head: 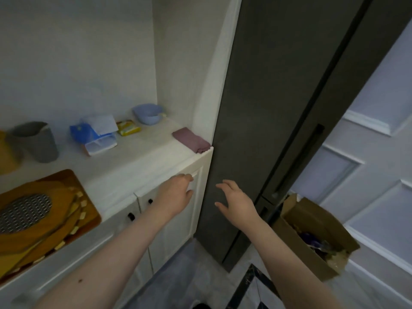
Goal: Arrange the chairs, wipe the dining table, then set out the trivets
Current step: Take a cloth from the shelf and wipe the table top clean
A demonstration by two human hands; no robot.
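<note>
At desk's right front corner: folded cloth (191,140), soft, light; pinch its top fold. Left hand (178,192) and right hand (234,198) empty, fingers loosely spread.

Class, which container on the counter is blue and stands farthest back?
The blue bowl, in the back corner; the grey jug stands left, nearer.

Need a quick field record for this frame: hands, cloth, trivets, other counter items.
left hand: open, in front of the white cabinet below the counter edge, holds nothing
right hand: open, fingers spread, empty, before the dark panel
cloth: mauve, folded, at the counter's right corner
trivets: wooden stack, counter left
other: grey jug, blue bowl, cardboard box on floor
</note>
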